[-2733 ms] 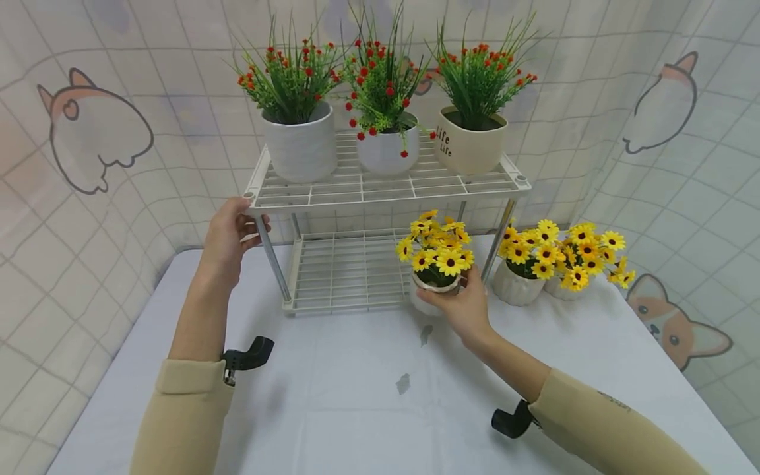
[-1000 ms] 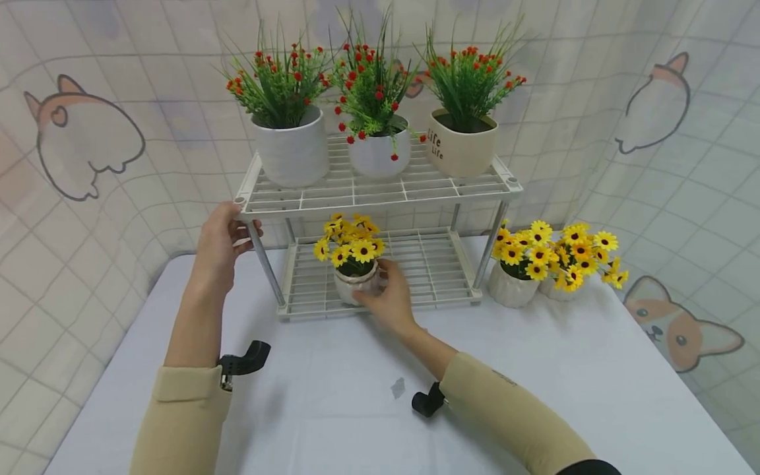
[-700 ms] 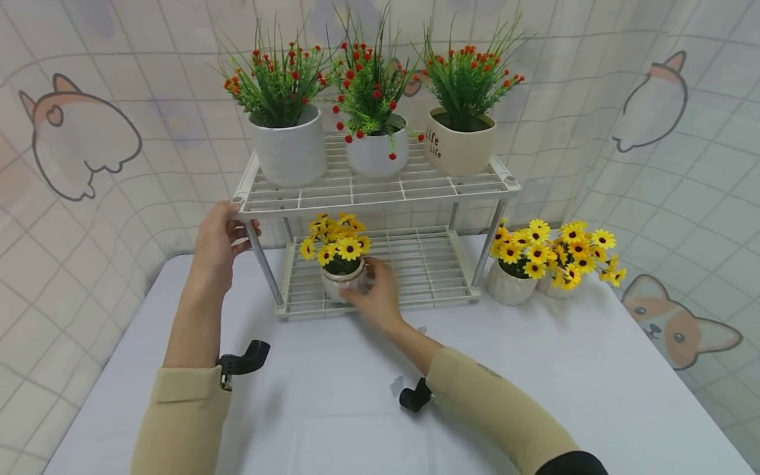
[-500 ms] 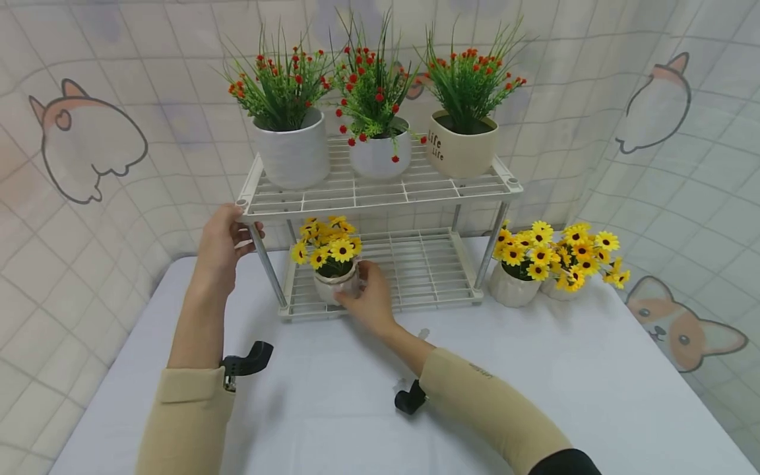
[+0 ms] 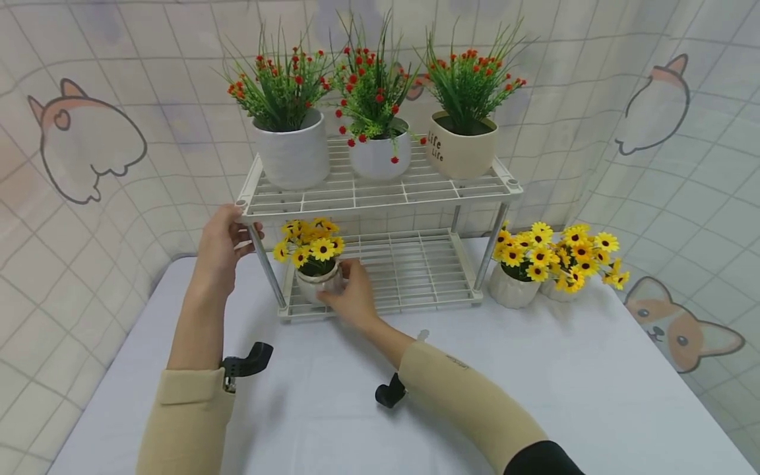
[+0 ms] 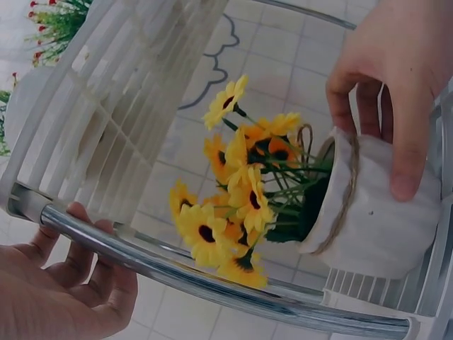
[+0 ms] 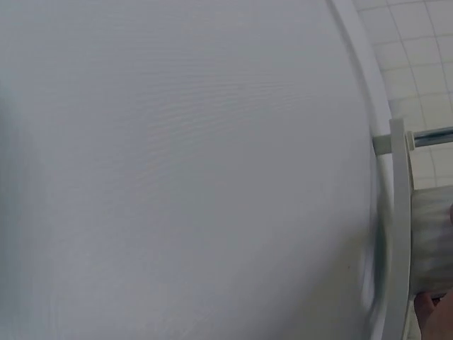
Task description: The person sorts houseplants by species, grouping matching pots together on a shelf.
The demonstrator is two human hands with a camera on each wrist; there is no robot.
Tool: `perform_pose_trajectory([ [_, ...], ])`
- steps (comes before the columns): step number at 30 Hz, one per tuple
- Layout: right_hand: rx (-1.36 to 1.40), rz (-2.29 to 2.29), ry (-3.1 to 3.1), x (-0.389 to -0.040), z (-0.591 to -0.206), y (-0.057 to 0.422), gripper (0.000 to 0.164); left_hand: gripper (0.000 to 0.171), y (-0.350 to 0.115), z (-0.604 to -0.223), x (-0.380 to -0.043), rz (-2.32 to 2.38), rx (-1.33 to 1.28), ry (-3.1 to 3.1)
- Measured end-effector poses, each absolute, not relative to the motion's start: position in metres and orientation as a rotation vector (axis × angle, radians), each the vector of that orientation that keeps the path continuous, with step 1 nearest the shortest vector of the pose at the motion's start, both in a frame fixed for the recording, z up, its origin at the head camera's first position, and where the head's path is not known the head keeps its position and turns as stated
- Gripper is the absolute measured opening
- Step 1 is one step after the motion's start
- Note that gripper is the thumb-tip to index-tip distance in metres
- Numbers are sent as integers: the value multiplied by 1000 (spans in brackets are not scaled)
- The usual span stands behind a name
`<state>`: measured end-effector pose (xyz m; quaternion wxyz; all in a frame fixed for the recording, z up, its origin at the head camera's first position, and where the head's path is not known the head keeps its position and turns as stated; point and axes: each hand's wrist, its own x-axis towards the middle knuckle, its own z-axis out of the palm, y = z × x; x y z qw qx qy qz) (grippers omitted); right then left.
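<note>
My right hand grips a white flowerpot of yellow daisies at the left end of the lower shelf of a white wire rack. Twine circles the pot's neck in the left wrist view, where thumb and fingers lie on either side of the pot. With curled fingers, my left hand holds the rack's front left post just under the upper shelf. At the right wrist view's edge, only part of the pot and a little of the right hand show.
Three pots with red-flowered grass plants, a white one, a smaller white one and a cream one, stand on the upper shelf. Two more daisy pots stand on the white-covered table right of the rack.
My right hand has carried the daisy pot leftward along the lower shelf, from its right end to beside the left post. My left hand stays on the rack's post.
</note>
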<state>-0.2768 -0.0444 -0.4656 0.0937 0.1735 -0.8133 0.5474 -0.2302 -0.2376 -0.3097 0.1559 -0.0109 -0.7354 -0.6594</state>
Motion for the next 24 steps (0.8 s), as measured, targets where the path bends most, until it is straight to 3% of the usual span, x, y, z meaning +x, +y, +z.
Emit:
perform_pose_trajectory([
  [15,698,1798,-2532,-273,-455,-25,65,36,-238,-311,-230,-1855,2,-2121],
  [24,956,1653,-2691,-253,-441,38,42,37,-237,-310,-231,-1885,-7,-2109],
])
